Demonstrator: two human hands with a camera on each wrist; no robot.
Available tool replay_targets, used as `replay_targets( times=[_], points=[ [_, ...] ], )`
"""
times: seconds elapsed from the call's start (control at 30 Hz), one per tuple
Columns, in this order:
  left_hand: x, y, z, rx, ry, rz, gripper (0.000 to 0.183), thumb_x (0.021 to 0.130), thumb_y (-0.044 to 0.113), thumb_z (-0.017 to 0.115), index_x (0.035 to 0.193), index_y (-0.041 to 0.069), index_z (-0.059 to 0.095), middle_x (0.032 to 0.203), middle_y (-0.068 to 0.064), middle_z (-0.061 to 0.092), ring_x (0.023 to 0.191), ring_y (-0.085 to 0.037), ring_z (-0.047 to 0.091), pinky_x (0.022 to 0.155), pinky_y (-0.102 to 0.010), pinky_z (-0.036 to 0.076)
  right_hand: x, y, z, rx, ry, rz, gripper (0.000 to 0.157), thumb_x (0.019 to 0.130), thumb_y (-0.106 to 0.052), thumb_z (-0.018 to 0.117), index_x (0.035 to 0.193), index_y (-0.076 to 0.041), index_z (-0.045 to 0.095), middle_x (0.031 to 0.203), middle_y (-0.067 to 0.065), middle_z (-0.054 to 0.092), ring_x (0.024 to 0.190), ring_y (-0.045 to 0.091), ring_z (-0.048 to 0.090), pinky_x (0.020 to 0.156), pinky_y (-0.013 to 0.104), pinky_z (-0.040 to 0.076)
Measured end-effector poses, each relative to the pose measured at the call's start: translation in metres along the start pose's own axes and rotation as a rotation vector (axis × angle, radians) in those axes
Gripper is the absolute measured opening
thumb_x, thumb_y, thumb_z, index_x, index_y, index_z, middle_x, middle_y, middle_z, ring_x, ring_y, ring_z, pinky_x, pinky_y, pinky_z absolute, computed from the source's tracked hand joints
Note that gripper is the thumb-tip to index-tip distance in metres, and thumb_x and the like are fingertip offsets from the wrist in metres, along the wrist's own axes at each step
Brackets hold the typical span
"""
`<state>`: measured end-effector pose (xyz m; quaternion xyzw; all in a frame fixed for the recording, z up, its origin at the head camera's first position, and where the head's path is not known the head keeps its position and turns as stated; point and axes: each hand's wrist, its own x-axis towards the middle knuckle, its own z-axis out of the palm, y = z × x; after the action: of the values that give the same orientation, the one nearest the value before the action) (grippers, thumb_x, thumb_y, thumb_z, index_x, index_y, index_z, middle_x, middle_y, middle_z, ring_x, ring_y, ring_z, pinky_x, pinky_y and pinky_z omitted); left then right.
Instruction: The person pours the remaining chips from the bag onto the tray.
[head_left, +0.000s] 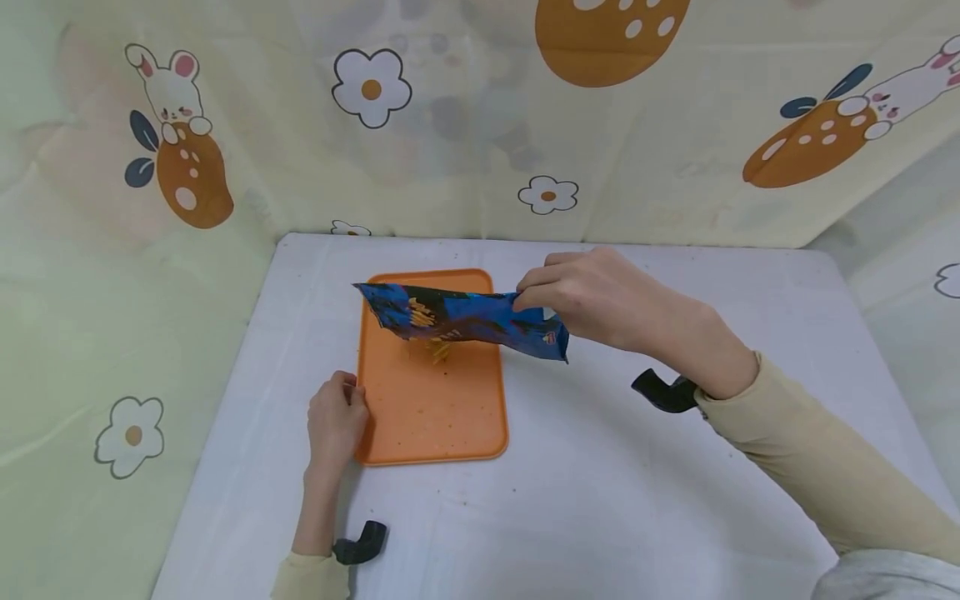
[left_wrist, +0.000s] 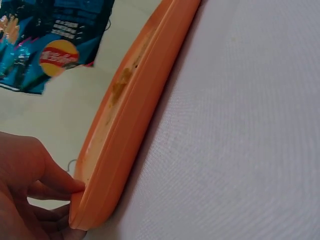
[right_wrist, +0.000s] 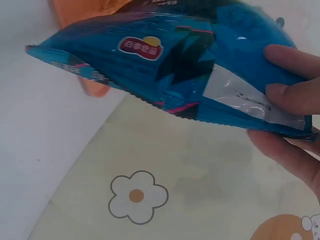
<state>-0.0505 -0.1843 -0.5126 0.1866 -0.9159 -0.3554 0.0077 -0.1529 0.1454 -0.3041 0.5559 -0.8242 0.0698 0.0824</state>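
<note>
My right hand grips a blue snack bag by its right end, holding it sideways above the far half of an orange tray. In the right wrist view, the thumb and fingers pinch the crinkled bag. A small heap of thin yellow snack sticks lies on the tray, partly hidden under the bag. At the tray's left side, my left hand pinches the rim; the left wrist view shows its thumb over the edge of the tray.
A white-covered table carries the tray, with small dark crumbs scattered about. Behind and at the left hangs a pale curtain printed with flowers and rabbits. Black wrist mounts stick out from both forearms.
</note>
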Motion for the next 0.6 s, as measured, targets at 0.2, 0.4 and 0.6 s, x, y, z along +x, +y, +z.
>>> replay_targets(
  times=[0.2,0.4,0.6],
  points=[
    [-0.0007,0.0008,-0.0004,-0.004,0.003,0.003,0.02,0.101,0.007,0.056,0.114,-0.006,0.063,0.094,-0.02,0.064,0.082,-0.031,0.058,0.07,-0.04,0.046,0.0009,-0.0018,-0.0016,0.015,-0.017,0.006,0.038,0.081,0.02,0.068,0.102,-0.01,0.081,0.104,0.002,0.078,0.089,0.02,0.07,0.055,0.026,0.05],
    [-0.0005,0.0006,-0.0001,-0.009,0.002,0.0,0.02,0.101,0.006,0.055,0.115,-0.006,0.063,0.095,-0.021,0.064,0.083,-0.032,0.058,0.07,-0.04,0.046,0.0031,-0.0031,-0.0022,-0.001,-0.026,0.016,0.036,0.08,0.018,0.072,0.102,-0.009,0.081,0.104,0.003,0.078,0.088,0.021,0.07,0.06,0.028,0.054],
    [-0.0004,0.0004,-0.0003,-0.008,0.004,0.002,0.02,0.101,0.006,0.056,0.115,-0.006,0.063,0.093,-0.02,0.064,0.082,-0.031,0.058,0.069,-0.039,0.047,0.0032,-0.0026,-0.001,-0.022,-0.019,0.018,0.036,0.081,0.018,0.071,0.101,-0.01,0.081,0.103,0.003,0.078,0.087,0.021,0.07,0.058,0.027,0.053]
  ],
)
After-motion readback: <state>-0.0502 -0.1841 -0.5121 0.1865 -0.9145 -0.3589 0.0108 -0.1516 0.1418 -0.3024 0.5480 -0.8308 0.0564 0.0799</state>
